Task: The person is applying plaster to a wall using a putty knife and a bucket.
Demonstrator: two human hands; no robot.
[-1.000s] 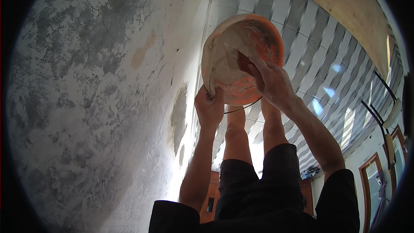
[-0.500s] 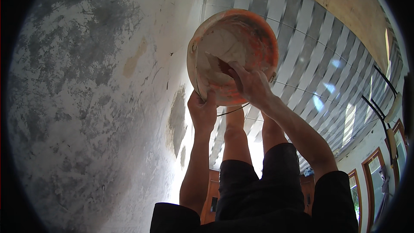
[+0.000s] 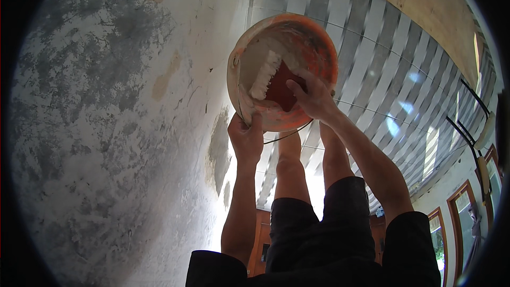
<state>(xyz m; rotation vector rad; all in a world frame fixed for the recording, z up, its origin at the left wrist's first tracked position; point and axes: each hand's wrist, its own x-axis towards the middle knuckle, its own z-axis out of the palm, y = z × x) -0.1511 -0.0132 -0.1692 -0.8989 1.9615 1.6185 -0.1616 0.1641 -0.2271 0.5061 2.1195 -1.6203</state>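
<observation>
A: What fills most of the view?

B: A grey, mottled wall (image 3: 106,127), patchy with darker stains and a few tan spots. Beside it runs a striped surface (image 3: 382,74) of pale and dark bands, with a tan board (image 3: 430,5) at the upper right and wood-framed windows (image 3: 462,223) at the lower right edge.

A: And the person?

B: Dark shorts (image 3: 319,228) and two bare legs sit between the raised forearms, both in dark sleeves at the bottom edge.

A: Where is the bucket?

B: The bucket (image 3: 313,48) is held up high, near the top centre, tipped so its mouth faces the camera. It is orange, smeared inside with whitish paste, and a thin wire handle (image 3: 289,135) hangs loose below its rim.

A: How does the left hand stand?

B: The left hand (image 3: 245,139) grips the lower rim from beneath, fingers curled tight together round the edge, thumb up against the outer wall.

A: The right one?

B: The right hand (image 3: 313,98) reaches into the mouth. Its fingers are bent and close together, pressed on a dark red flat tool (image 3: 281,87) that lies against the inner wall. A ridge of white paste (image 3: 264,74) sits just beside the tool's edge.

A: Any labels or signs?

B: None can be made out on the bucket; its wall shows only smears.
</observation>
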